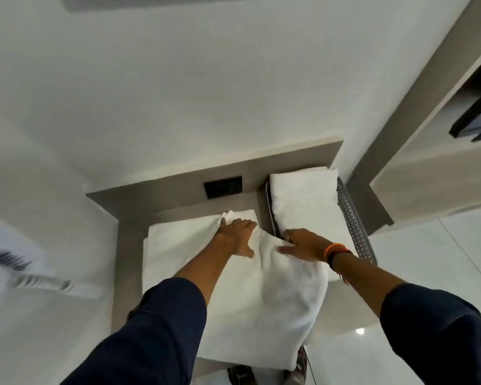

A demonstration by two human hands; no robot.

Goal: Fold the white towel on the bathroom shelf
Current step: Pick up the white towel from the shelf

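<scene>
A large white towel (pixel 264 301) lies spread over the grey shelf (pixel 128 245), with its near end hanging past the front edge. My left hand (pixel 238 234) rests flat on the towel's far part, fingers spread, near a turned-up corner. My right hand (pixel 303 244) lies on the towel's far right edge, its fingertips curled at the fabric next to the basket. Whether those fingers pinch the cloth cannot be told. Both forearms wear dark blue sleeves, and the right wrist has orange and dark bands.
A perforated metal basket (pixel 353 226) at the back right holds a folded white towel (pixel 303 195). A black wall socket (pixel 223 187) sits on the grey back panel. A blurred white object (pixel 39 282) lies at the left. A wooden cabinet (pixel 428 168) stands to the right.
</scene>
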